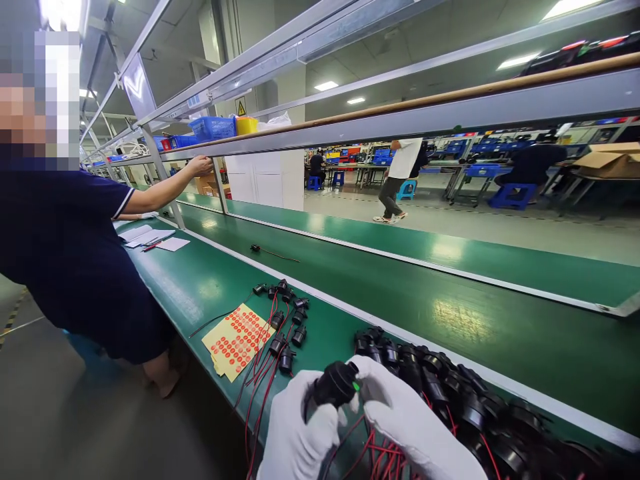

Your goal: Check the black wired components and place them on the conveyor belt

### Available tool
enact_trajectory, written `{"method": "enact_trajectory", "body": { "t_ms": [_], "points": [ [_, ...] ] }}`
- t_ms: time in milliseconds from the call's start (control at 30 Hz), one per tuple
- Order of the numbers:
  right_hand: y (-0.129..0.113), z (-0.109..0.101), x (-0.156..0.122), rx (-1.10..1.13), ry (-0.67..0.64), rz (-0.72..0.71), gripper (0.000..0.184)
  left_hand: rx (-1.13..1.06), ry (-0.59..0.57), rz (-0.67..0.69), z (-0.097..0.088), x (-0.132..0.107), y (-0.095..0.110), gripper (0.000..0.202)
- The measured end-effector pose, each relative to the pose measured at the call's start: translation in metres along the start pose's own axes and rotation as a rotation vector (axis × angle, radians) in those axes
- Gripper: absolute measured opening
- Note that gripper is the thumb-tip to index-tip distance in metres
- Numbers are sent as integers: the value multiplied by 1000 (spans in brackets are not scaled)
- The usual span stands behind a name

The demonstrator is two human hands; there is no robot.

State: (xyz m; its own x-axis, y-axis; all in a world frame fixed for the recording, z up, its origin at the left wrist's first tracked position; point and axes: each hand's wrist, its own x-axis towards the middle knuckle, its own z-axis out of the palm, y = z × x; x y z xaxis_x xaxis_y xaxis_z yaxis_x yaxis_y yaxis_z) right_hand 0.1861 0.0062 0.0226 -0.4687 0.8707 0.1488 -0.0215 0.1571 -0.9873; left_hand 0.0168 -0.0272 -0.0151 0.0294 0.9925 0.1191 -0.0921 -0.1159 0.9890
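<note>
In white gloves, both my hands are at a small black cylindrical pump (336,385) near the table's front edge. My left hand (303,427) is closed round its body, thumb in front. My right hand (395,407) has its fingers closed at the other end, where a small green spot shows; I cannot make out whether it belongs to the pump. Left of my hands lie several similar pumps (287,360) with red and black wires, beside a yellowish sheet of round red stickers (237,341). A dense pile of pumps (473,407) lies to the right, partly behind my right hand.
A white rail (320,293) separates the green tabletop (185,287) from the belt (400,293), where one wired piece (255,248) lies. A co-worker (75,253) stands at left, an arm raised to the frame. Papers (147,235) lie nearby. A shelf (350,127) crosses above.
</note>
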Motion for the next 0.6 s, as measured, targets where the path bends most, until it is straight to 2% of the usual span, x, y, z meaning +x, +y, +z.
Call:
{"method": "enact_trajectory", "body": {
  "t_ms": [67, 133, 200, 300, 367, 433, 600],
  "points": [
    [8, -1, 3, -62, 32, -8, 37, -234, -120, -211, 4, 2, -6, 67],
    [14, -1, 5, -144, 63, 14, 17, -426, -148, -306, 11, 4, -18, 75],
    [16, 2, 5, -182, 45, 46, 12, -674, -152, -389, 18, 5, -31, 76],
    [15, 7, 4, -212, 22, 89, 15, -975, -209, -518, 23, 7, -42, 65],
    [12, 10, 4, -271, 41, 94, 13, -1009, -272, -559, 23, 7, -43, 56],
    [8, 11, 4, -327, 44, 95, 12, -949, -279, -534, 24, 7, -43, 54],
    [5, 15, 4, -361, 69, 96, 18, -771, -145, -391, 21, 2, -50, 52]
  ]
}}
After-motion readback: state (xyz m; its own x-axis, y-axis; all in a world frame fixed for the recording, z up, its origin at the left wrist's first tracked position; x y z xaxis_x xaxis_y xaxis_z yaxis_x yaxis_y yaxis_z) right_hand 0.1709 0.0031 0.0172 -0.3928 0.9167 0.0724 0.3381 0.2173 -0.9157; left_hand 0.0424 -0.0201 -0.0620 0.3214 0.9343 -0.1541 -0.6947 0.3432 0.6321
